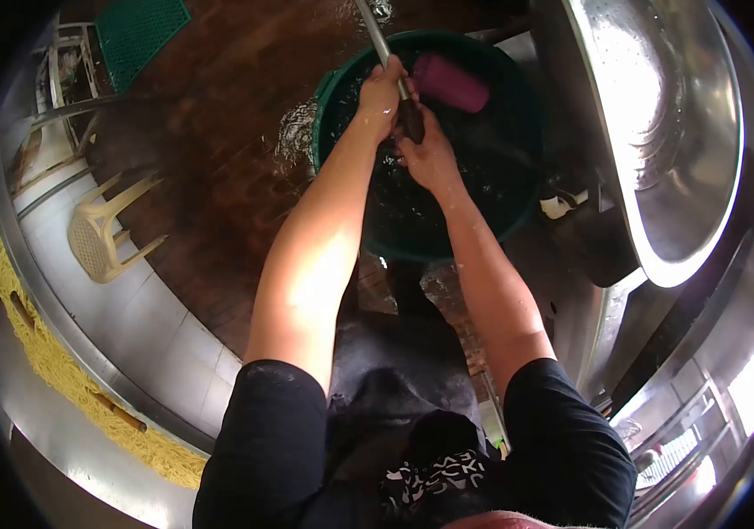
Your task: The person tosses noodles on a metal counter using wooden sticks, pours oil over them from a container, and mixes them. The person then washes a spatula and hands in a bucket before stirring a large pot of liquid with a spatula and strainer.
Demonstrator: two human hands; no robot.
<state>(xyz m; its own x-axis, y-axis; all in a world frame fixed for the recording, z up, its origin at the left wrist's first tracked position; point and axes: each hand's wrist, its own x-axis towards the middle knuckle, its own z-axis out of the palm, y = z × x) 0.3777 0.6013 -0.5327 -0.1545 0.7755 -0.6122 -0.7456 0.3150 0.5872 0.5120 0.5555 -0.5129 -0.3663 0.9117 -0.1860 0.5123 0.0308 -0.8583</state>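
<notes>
A metal pole (375, 31) with a black handle grip (411, 122) slants up from the middle of a large green tub (319, 115). My left hand (380, 99) is closed around the pole just above the black grip. Lower down, my right hand (430, 154) is closed at the grip, its fingers partly hidden behind it. Both hands are wet and held over the dark water in the tub. A purple-pink container (452, 84) lies tilted in the tub, right of my hands. Where the pole's far end goes is out of view.
A large shiny metal bowl or pan (694, 115) stands close on the right. Wet brown floor (227, 106) surrounds the tub. At left are a beige plastic stool (95, 234), a green perforated mat or crate (139, 40), and a metal counter with yellow noodles (68, 379).
</notes>
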